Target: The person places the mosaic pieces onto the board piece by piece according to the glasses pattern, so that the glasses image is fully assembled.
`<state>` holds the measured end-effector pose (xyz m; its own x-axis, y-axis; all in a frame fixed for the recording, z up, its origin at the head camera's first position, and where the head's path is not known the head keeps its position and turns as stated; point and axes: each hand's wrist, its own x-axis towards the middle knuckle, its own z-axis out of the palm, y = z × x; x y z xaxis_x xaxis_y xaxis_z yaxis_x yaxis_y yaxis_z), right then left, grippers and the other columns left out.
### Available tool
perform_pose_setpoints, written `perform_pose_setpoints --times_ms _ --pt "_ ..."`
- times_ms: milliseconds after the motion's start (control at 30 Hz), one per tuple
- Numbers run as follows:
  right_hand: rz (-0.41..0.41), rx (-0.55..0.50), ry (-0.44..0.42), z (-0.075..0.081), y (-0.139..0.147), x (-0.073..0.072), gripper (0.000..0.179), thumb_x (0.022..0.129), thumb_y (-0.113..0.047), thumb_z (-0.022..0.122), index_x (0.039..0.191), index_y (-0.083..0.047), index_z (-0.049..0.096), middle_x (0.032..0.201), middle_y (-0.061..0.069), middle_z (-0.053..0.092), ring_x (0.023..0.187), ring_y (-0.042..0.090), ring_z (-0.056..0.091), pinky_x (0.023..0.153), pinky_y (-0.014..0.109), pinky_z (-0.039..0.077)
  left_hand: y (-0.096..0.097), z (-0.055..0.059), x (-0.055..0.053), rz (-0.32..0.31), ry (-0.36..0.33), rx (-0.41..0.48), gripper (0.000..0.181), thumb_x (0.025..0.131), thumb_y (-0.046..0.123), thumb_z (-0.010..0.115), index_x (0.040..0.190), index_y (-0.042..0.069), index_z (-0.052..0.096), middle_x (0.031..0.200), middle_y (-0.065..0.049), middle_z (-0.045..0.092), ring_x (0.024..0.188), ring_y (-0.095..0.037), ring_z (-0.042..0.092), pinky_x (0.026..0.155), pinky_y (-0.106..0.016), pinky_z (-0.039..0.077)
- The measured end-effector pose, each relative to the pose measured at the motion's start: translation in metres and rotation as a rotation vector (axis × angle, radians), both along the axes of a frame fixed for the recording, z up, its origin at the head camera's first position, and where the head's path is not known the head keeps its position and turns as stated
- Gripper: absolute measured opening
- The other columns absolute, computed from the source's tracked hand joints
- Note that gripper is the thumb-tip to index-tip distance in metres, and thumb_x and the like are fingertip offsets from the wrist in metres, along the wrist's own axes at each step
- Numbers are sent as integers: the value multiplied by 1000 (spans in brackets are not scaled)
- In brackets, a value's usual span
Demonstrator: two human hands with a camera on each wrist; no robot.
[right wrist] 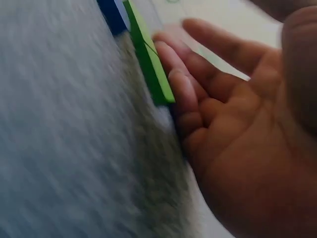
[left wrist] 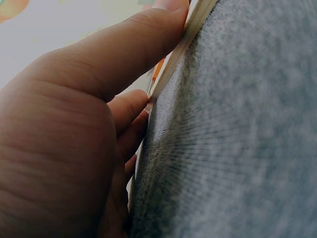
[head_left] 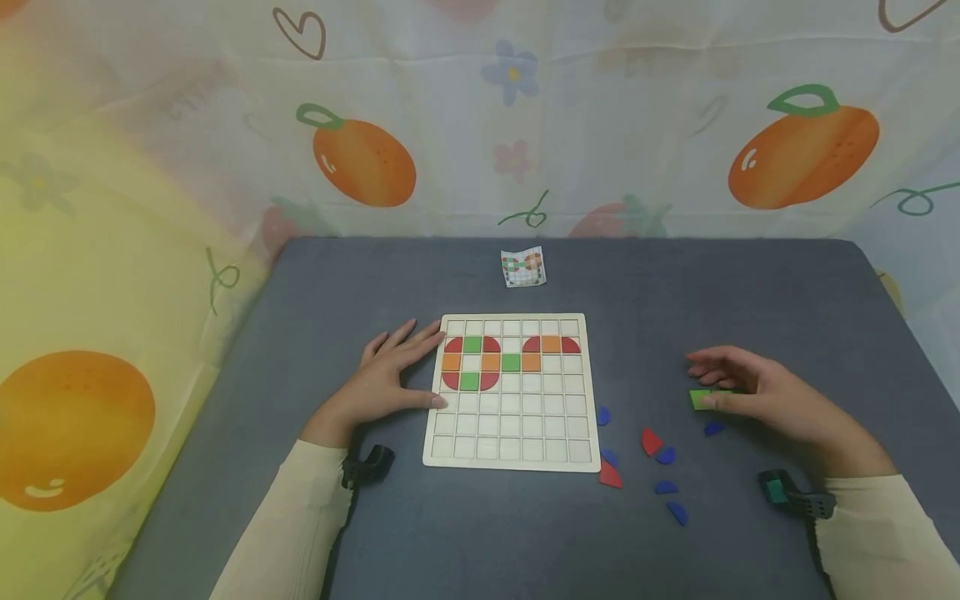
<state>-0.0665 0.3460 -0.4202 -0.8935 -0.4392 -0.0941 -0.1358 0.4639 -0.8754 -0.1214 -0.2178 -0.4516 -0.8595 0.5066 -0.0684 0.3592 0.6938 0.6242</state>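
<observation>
A pale wooden grid board lies on the table, with red, orange and green pieces in its upper rows. My left hand rests at its left edge, thumb and fingertips touching the frame; the left wrist view shows the thumb on the rim. Over to the right, my right hand is at the green pieces. Seen from the right wrist, those green pieces lie flat on the cloth, beside loosely bent fingers. A blue piece is near them.
Between board and right hand lie several blue pieces and red pieces. Some touch or nearly touch the board's right edge. A small printed pattern card is behind the board. A patterned curtain hangs beyond the grey table.
</observation>
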Motion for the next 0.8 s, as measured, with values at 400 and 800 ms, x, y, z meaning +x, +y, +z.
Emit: perform_pose_setpoints --times_ms 400,800 --pt "35 260 145 2 -1 1 25 94 -5 86 116 -13 77 113 -1 64 91 8 61 76 25 51 0 0 0 -4 2 -3 109 83 57 93 172 24 39 178 9 26 166 -26 5 125 -62 -4" --pt "-43 261 166 5 -24 1 20 99 -7 82 118 -13 79 100 -7 68 86 10 62 72 29 51 0 0 -1 -1 -3 -4 110 83 57 93 172 24 39 178 10 26 166 -25 5 125 -61 -4"
